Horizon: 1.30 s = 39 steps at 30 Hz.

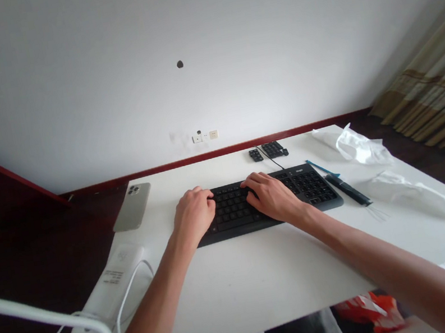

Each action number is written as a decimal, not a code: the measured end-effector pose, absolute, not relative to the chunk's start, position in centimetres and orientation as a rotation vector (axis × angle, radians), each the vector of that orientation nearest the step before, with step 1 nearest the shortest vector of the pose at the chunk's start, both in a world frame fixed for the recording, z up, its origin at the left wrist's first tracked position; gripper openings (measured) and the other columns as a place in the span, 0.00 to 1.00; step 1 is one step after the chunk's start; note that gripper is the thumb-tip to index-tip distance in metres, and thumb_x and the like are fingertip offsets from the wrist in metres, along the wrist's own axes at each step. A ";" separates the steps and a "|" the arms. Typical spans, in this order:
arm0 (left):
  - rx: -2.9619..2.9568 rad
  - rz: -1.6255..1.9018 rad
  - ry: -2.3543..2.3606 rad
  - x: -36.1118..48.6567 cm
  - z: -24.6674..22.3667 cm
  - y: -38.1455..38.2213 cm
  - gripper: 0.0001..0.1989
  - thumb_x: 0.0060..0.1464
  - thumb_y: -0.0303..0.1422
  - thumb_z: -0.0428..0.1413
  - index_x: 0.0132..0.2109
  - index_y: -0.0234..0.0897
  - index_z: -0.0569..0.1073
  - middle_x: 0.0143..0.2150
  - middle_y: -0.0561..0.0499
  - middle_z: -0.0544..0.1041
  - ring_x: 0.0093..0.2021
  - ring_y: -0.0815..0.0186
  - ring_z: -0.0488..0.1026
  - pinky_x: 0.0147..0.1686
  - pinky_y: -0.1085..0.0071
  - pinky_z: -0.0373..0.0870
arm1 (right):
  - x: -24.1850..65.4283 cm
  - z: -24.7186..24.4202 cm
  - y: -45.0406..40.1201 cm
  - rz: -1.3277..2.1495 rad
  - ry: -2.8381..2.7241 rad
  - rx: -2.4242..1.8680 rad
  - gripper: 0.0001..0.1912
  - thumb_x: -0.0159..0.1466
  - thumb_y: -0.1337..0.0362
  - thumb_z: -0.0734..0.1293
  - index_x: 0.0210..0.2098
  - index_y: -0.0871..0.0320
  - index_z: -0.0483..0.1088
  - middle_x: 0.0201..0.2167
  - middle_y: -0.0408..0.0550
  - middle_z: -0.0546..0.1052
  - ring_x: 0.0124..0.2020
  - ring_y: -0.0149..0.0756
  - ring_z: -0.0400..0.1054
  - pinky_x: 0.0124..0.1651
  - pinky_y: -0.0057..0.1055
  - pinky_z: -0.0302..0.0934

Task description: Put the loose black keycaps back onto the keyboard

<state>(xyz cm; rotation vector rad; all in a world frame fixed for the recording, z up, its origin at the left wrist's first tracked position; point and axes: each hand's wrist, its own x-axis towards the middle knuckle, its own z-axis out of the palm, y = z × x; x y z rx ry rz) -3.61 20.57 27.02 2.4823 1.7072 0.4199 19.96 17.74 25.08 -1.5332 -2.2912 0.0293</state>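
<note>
A black keyboard (233, 210) lies on the white table (235, 295) in front of me. My left hand (194, 212) is closed over its left end, fingers bent down toward the far edge and thumb by the keys. Across the middle of the keys rests my right hand (270, 196), its fingers curved and apart, with the thumb separated from the index finger. Some keys and the keyboard's left edge are hidden beneath my hands. Behind the keyboard lie a small block of black keys (255, 155) and a larger block of black keys (273, 149).
Left of the keyboard are a phone (134, 207) and a white power strip (114, 281) with cables. To the right lie a black tool with thin wires (348, 190), a blue strip (317, 166) and crumpled white wrapping (355, 144). A red bag (372, 309) sits below the table edge.
</note>
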 end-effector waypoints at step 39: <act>1.881 1.058 1.712 -8.0 22.2 26.3 0.11 0.59 0.35 0.54 0.39 0.42 0.82 0.35 0.54 0.83 0.30 0.66 0.74 0.37 0.71 0.66 | 28.9 25.5 25.4 -0.136 -2.041 -1.613 0.14 0.65 0.67 0.65 0.46 0.59 0.81 0.45 0.54 0.82 0.50 0.49 0.71 0.56 0.44 0.65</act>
